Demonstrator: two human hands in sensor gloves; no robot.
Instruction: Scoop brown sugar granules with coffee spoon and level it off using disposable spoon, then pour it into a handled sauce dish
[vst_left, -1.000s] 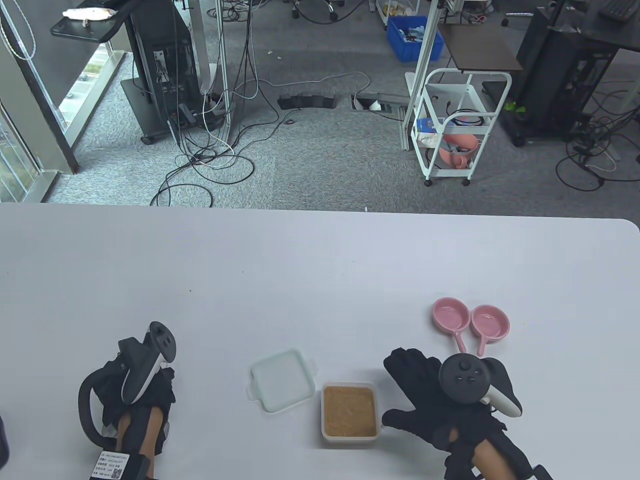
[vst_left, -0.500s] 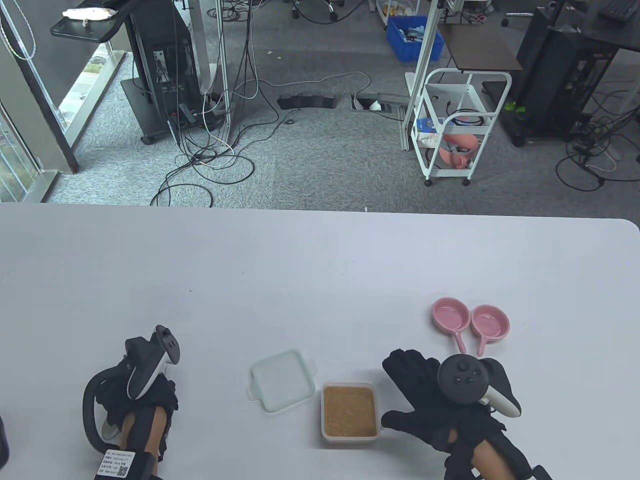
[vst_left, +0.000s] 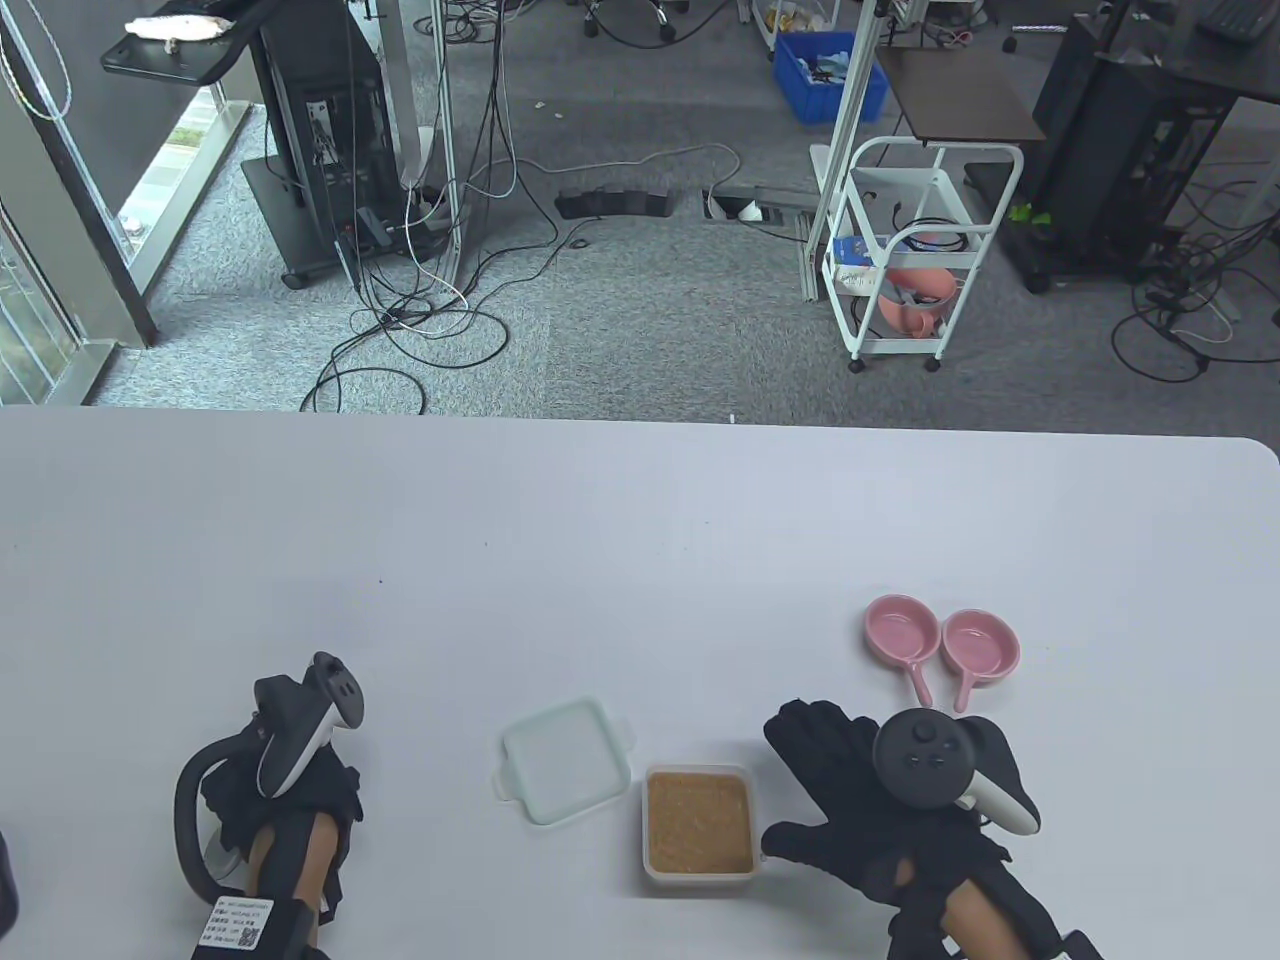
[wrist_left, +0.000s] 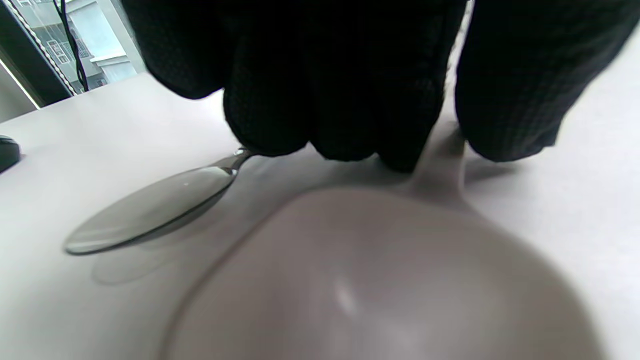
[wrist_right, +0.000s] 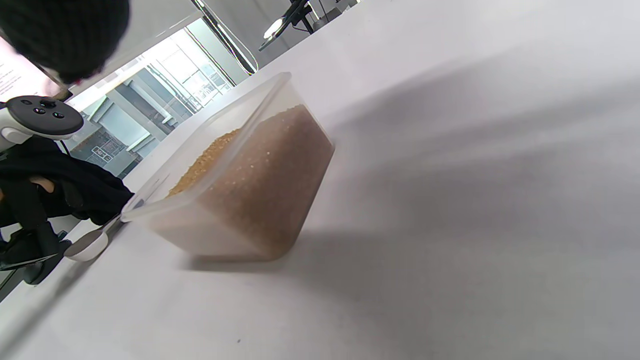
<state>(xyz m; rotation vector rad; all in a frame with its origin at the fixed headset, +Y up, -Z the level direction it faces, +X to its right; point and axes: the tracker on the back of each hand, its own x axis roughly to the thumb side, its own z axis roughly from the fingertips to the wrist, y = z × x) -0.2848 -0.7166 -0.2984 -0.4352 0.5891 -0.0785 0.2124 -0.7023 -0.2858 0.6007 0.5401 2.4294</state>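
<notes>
One camera looks down on my table (vst_left: 640, 560). My left wrist camera sits close above it; my right wrist camera, tilted, shares the sugar container (wrist_right: 240, 175).

glossy metal coffee spoon (wrist_left: 150, 207), translucent plastic tub (wrist_right: 235, 200), knit-gloved hands (wrist_left: 340, 75)

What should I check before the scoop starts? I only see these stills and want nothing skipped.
1. Sugar container uncovered: ok, its lid lies beside it on the table.
2. Container steadied: ok, right hand lies flat beside it, thumb at its rim.
3. Coffee spoon gripped: cannot tell; it lies on the table, its handle running under the left hand.
4. Disposable spoon to hand: ok, under the same fingers.
5. Sauce dishes empty and within reach: ok, both beyond the right hand.
</notes>
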